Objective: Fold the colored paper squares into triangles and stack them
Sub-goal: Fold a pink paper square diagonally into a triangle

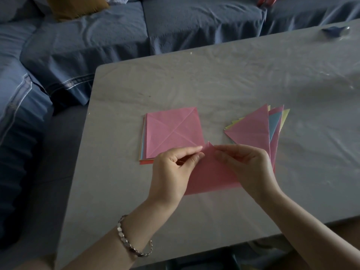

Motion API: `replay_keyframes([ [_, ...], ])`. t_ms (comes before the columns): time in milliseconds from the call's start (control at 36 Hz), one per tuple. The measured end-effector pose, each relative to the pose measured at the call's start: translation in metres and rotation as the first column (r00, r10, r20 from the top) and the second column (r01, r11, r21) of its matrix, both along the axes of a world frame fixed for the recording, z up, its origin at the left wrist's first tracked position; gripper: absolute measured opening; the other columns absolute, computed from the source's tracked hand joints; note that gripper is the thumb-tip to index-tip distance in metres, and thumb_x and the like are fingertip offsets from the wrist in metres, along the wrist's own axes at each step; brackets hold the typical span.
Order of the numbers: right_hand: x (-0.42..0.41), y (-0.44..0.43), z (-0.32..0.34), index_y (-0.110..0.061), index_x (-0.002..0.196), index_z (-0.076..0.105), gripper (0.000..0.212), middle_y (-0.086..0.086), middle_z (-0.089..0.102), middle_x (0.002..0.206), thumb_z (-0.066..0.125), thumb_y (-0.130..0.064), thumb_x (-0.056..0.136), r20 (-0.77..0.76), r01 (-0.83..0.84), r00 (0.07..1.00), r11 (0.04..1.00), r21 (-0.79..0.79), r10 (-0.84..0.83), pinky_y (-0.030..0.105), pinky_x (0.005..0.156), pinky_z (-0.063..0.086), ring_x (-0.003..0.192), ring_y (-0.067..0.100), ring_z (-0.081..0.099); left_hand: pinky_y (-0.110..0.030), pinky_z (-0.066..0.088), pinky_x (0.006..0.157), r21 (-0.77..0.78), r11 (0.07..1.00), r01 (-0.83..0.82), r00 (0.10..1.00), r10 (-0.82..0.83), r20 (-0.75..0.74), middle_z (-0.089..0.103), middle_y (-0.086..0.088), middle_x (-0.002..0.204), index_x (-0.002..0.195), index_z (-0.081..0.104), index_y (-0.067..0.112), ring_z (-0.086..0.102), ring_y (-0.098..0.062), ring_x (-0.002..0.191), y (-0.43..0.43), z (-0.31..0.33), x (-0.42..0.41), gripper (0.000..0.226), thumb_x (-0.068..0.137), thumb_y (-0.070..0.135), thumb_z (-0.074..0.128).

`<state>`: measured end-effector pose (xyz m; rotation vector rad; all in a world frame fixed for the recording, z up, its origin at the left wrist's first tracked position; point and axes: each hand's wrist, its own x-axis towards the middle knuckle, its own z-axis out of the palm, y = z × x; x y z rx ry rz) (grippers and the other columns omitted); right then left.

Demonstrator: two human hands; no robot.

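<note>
No text, label, brand, number or sign can be read. The pink paper square [173, 133] shows only crease lines. The folded triangles [251, 127] right of it and the held pink sheet [210, 176] in front of it are plain. The bracelet [127, 245], nearer the person, shows no readable mark.

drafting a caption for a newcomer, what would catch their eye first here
The pink paper at the grey table's near middle draws the eye, its top corners pinched together by the left hand and right hand. Beyond it lie a stack of squares topped by a creased pink sheet, on the left, and a fanned pile of folded triangles on the right.
</note>
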<state>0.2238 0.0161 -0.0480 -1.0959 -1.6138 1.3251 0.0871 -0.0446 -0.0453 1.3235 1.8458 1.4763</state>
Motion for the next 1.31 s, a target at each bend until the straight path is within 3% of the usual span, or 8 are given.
replay_keyframes([
  [278,0.006,0.021,0.008,-0.035,0.082,0.073,0.02,-0.02,0.07,0.08,0.071,-0.016,0.076,0.344,-0.389,0.886,0.902,0.187,0.31,0.008,0.075,0.045,0.08,-0.005,0.062,-0.01,0.043,0.059,-0.243,0.941,0.236,0.972,-0.224,0.078,0.063,0.02,0.056,0.079,0.07,0.025,0.054,0.011,0.054,0.005,0.003,-0.011,0.021,0.078,0.004,0.07],
  [361,0.004,0.032,0.009,-0.022,0.084,0.075,0.022,-0.01,0.071,0.08,0.062,-0.038,0.077,0.527,-0.476,0.827,0.743,0.471,0.197,0.02,0.08,0.042,0.082,0.005,0.058,-0.015,0.045,0.051,-0.289,0.92,0.263,0.964,-0.266,0.03,0.06,0.02,0.05,0.071,0.07,0.023,0.051,0.008,0.046,0.008,0.003,-0.011,0.018,0.08,0.008,0.068],
  [444,-0.002,0.036,0.001,-0.015,0.086,0.075,0.027,-0.003,0.071,0.087,0.056,-0.034,0.083,0.534,-0.431,0.844,0.656,0.62,0.05,0.024,0.088,0.036,0.09,0.01,0.057,-0.02,0.05,0.049,-0.305,0.938,0.163,0.975,-0.106,0.196,0.059,0.013,0.046,0.065,0.065,0.019,0.053,-0.001,0.043,0.017,-0.005,-0.013,0.02,0.08,0.007,0.068],
  [528,-0.01,0.027,-0.014,-0.013,0.097,0.072,0.027,0.001,0.07,0.1,0.052,-0.026,0.085,0.584,-0.498,0.806,0.639,0.586,0.093,0.027,0.087,0.04,0.096,0.016,0.061,-0.018,0.051,0.049,-0.371,0.928,0.031,0.912,0.126,0.391,0.056,0.008,0.042,0.064,0.064,0.012,0.052,-0.005,0.04,0.025,-0.028,-0.019,0.018,0.08,0.004,0.069],
  [694,-0.004,0.0,-0.068,-0.022,0.107,0.068,0.04,-0.009,0.066,0.114,0.038,-0.034,0.083,0.838,-0.697,0.513,0.66,0.282,0.184,0.023,0.088,0.046,0.107,0.007,0.06,-0.032,0.051,0.065,-0.482,0.866,-0.135,0.947,0.255,0.194,0.059,0.011,0.045,0.056,0.063,0.022,0.053,-0.004,0.038,0.023,-0.071,-0.04,0.028,0.077,0.005,0.07],
  [944,-0.017,0.009,-0.085,-0.012,0.093,0.073,0.048,0.004,0.069,0.107,0.033,-0.033,0.078,0.922,-0.534,0.387,0.809,0.245,-0.024,0.039,0.081,0.052,0.099,0.017,0.066,-0.034,0.052,0.063,-0.525,0.836,-0.157,0.977,0.21,0.044,0.064,0.003,0.058,0.059,0.061,0.026,0.059,-0.02,0.049,0.019,-0.083,-0.046,0.025,0.078,0.012,0.07],
  [1056,-0.027,0.029,-0.09,0.0,0.128,0.051,0.054,0.013,0.044,0.14,0.029,-0.031,0.089,0.912,-0.489,0.411,0.847,0.208,0.014,0.045,0.107,0.029,0.13,0.028,0.042,-0.025,0.046,0.061,-0.515,0.839,-0.175,0.978,0.21,0.01,0.061,0.012,0.06,0.06,0.062,0.024,0.06,-0.013,0.061,0.019,-0.086,-0.047,0.022,0.076,0.014,0.072],
  [1306,-0.044,0.072,-0.088,-0.007,0.139,0.033,0.047,0.004,0.026,0.151,0.025,-0.026,0.097,0.931,-0.49,0.364,0.841,0.229,-0.042,0.034,0.107,0.019,0.141,0.017,0.017,-0.025,0.045,0.064,-0.523,0.835,-0.169,0.977,0.21,0.02,0.065,0.002,0.063,0.072,0.072,0.013,0.06,-0.014,0.063,0.019,-0.087,-0.048,0.006,0.077,0.018,0.072],
])
